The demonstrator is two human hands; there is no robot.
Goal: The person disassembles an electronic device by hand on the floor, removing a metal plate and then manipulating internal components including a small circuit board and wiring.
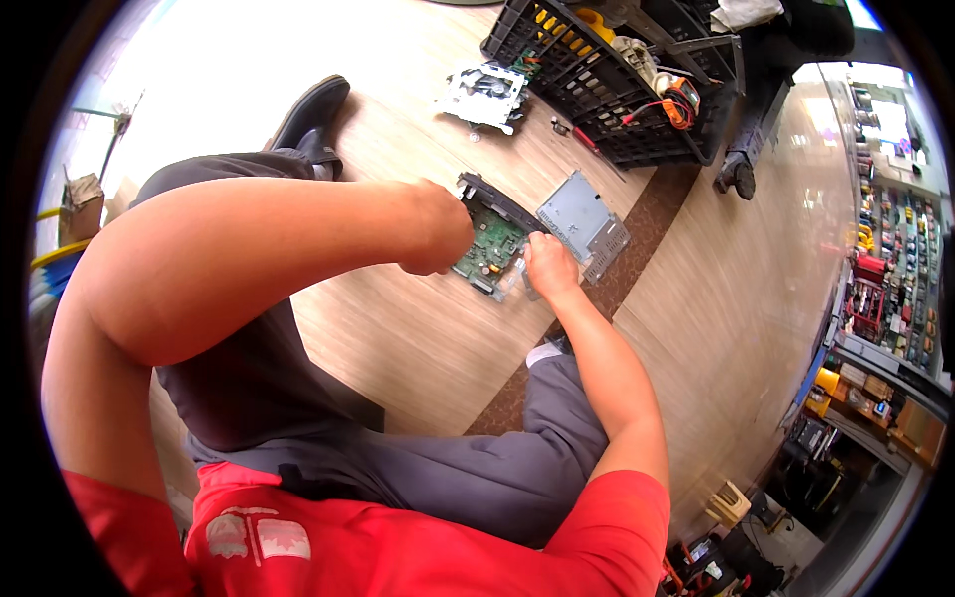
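Between my hands, above the wooden floor, is a green circuit board (489, 244) set in a metal frame with a dark strip (497, 199) along its far edge. My left hand (440, 231) is closed at the board's left side, its fingertips mostly hidden behind the back of the hand. On the opposite side, my right hand (550, 265) grips the frame's right edge with curled fingers. A flat grey metal cover (577, 214) with vent holes lies just beyond the right hand.
A silver drive-like mechanism (483, 98) lies farther off. Beside it stands a black plastic crate (637, 109) with tools and an orange meter (682, 98). A red-handled screwdriver (585, 139) rests near the crate. My boot (310, 119) is at far left; stocked shelves (895, 269) line the right.
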